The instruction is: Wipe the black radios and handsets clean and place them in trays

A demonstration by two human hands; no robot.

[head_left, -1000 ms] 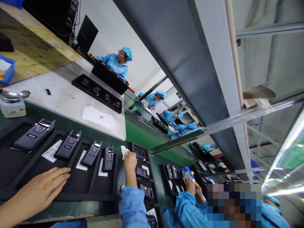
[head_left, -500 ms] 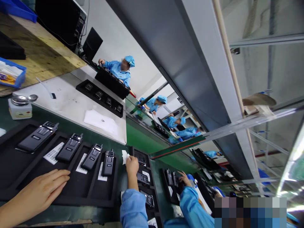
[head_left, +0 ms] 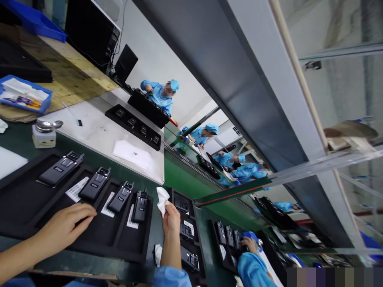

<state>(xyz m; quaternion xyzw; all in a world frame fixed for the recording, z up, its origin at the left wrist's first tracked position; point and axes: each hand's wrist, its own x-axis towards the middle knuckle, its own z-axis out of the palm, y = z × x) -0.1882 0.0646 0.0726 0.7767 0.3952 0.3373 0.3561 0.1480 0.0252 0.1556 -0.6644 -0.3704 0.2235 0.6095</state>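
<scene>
Your right hand (head_left: 171, 219) is closed in a pinch around a white tissue (head_left: 162, 198), which sticks up past the fingertips. Your left hand (head_left: 70, 223) lies palm down over the black tray (head_left: 100, 231), fingers loosely straight, with nothing visible in its grasp; I cannot tell whether it presses on the tray (the palm is hidden). In that tray lie 4 handheld radios (head_left: 120, 197), toward the far ends of their compartments, with white slips (head_left: 132, 218) plainly showing by 3 of them.

If your left hand slid forward, it could nudge a slip out of place, since the slips look loose. Leaning on the tray's near side might shift it, as it sits close to the bench edge. Your right wrist crosses in front of the side tray (head_left: 202, 250), so dropping that forearm could knock a radio there. The tissue, held by a small part, could slip free.

Each radio carries a pale word that looks like "Riton", though the 1st letter could be "B". Print on the slips is too small to read, as is the label on the white jar (head_left: 44, 139).
</scene>
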